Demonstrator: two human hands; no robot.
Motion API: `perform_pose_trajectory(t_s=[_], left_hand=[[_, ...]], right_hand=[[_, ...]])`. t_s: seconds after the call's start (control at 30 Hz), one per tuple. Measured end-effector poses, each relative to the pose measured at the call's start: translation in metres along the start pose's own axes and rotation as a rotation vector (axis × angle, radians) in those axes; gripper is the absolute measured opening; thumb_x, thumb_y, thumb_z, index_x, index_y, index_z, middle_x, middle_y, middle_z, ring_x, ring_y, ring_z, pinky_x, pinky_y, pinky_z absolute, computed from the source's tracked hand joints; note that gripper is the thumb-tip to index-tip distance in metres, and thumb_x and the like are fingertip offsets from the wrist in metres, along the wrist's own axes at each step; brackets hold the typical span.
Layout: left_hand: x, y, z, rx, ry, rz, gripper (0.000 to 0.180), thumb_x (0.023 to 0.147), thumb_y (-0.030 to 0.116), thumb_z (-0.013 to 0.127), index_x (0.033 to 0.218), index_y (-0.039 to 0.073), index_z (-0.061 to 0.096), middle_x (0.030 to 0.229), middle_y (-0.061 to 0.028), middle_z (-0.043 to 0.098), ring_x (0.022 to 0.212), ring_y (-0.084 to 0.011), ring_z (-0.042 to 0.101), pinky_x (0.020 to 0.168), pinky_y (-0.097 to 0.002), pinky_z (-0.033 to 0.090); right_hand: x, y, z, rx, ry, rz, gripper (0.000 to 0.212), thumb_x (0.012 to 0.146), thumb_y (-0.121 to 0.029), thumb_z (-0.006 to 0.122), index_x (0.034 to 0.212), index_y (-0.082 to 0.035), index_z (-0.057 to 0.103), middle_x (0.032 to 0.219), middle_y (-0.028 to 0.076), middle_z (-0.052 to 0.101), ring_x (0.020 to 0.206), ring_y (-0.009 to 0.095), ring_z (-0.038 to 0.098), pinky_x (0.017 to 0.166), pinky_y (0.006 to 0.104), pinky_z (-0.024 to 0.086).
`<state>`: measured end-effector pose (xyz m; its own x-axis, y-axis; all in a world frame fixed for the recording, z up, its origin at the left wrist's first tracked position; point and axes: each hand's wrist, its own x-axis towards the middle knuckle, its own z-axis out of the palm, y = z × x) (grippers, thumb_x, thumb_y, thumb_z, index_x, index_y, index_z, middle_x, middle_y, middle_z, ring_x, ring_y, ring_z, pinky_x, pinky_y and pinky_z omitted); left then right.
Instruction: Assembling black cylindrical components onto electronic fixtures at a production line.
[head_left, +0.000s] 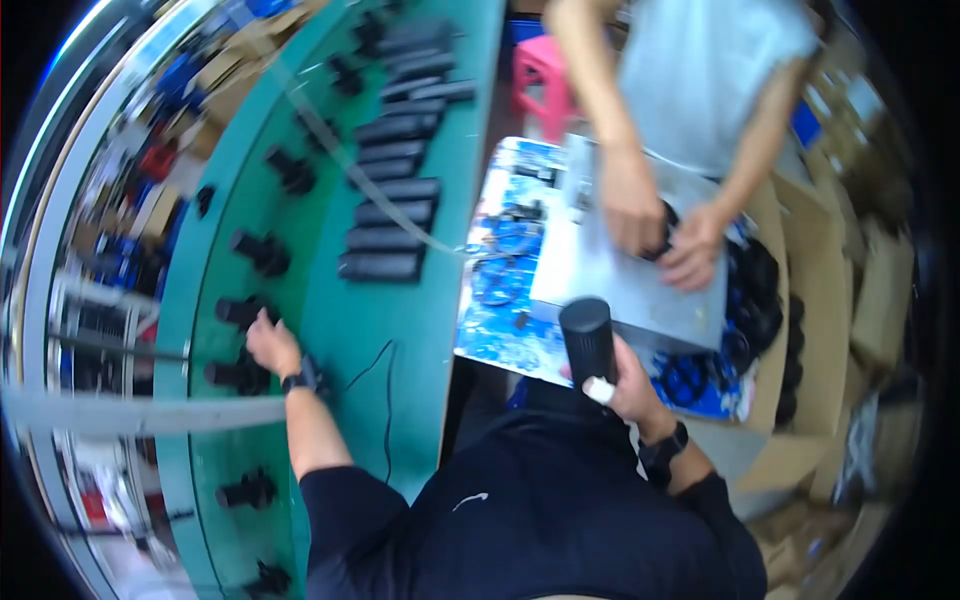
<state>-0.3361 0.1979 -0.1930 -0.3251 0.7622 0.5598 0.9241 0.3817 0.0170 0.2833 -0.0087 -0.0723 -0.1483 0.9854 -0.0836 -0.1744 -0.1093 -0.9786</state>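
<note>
My left hand (274, 345) reaches over the green bench at the left. Its fingers are closed on the near end of a short black fitting (238, 311), one of several in a row. Just below that hand lies another black fitting (235, 376). On the right, my right hand (635, 385) grips a smooth black cylinder (587, 335) and holds it upright, close to the front edge of a metal block. Something white (599, 390) shows at my right fingers, at the foot of the cylinder. Blur hides finer detail.
Several black cylinders (380, 266) lie side by side along the green bench (350, 430). A thin black cable (388, 420) curls nearby. Across from me a co-worker's hands (690, 250) handle a small black part on the metal block (570, 270). A cardboard box (815, 300) stands at the right.
</note>
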Motion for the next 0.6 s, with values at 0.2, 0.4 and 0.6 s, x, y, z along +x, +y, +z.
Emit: perform_pose_trajectory(t_s=[0.2,0.4,0.6], left_hand=[[-0.044,0.115,-0.098,-0.862,-0.008,0.002,0.037,0.103,0.022,0.072,0.137,0.008,0.069,0.129,-0.0107,0.065,0.114,-0.0259,0.066,0.096,-0.0417,0.055],[-0.151,0.29,-0.258,-1.708,-1.042,0.438,0.047,0.109,0.028,0.063,0.149,0.004,0.056,0.136,-0.0118,0.06,0.117,-0.02,0.062,0.098,-0.0358,0.055],[-0.191,0.31,-0.263,-1.793,-1.396,0.241,0.06,0.102,0.021,0.075,0.152,0.0,0.049,0.141,-0.0122,0.056,0.127,-0.0201,0.059,0.107,-0.0375,0.051]], right_hand=[[0.014,-0.044,-0.009,-0.072,0.164,-0.15,0.065,0.093,-0.029,0.088,0.141,0.002,0.057,0.124,0.013,0.072,0.115,0.022,0.069,0.106,0.0371,0.053],[0.02,-0.031,-0.004,0.236,0.308,-0.132,0.06,0.092,-0.028,0.089,0.135,0.002,0.062,0.121,0.01,0.072,0.113,0.02,0.069,0.104,0.0356,0.053],[-0.006,-0.014,-0.001,-0.002,0.256,-0.163,0.058,0.095,-0.031,0.087,0.136,0.001,0.061,0.121,0.009,0.072,0.114,0.018,0.067,0.105,0.0351,0.052]])
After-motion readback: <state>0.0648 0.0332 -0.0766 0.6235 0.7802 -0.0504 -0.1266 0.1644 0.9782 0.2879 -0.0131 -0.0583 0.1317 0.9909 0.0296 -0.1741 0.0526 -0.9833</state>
